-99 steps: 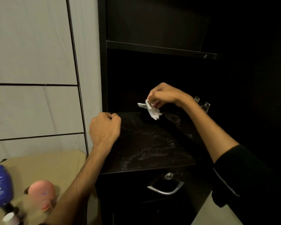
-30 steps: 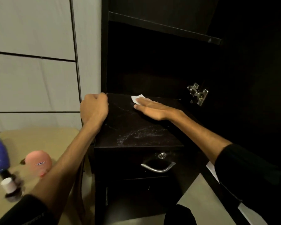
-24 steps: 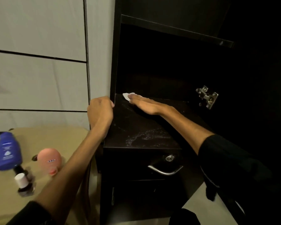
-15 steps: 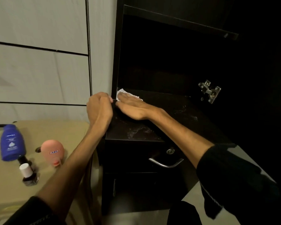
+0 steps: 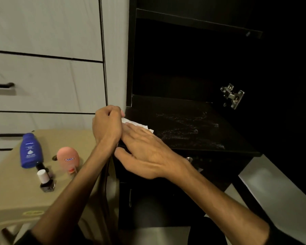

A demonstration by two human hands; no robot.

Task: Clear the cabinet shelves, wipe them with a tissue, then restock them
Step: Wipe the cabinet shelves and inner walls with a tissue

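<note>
Seen from the head camera, a person leans over an open dark cabinet, both forearms reaching in from below. The right hand [image 5: 148,152] lies flat, palm down, on the front left corner of the lower shelf [image 5: 187,128], its fingers straight and held close together, pressing a white tissue [image 5: 136,123] against the dusty black surface. Only a crumpled edge of the tissue shows past the fingertips, near the shelf's left edge. The thumb hangs over the shelf's front edge, apart from the fingers.

The left hand [image 5: 108,124] is closed into a loose fist at the left front corner of the cabinet, just beside the tissue and touching the right hand's fingers. Whether its curled fingers grip the cabinet's edge or a corner of the tissue cannot be told from this angle.

Pale streaks of dust mark the shelf to the right of the hands. An upper shelf [image 5: 198,22] spans the dark recess above, and a metal hinge [image 5: 232,95] is fixed to the right inner wall.

To the left, on a beige stool [image 5: 12,195], stand a blue lotion bottle [image 5: 30,150], a pink tube [image 5: 68,159] on its cap and a small nail polish bottle [image 5: 45,181] with a white cap, grouped close together and well apart from the shelf.
</note>
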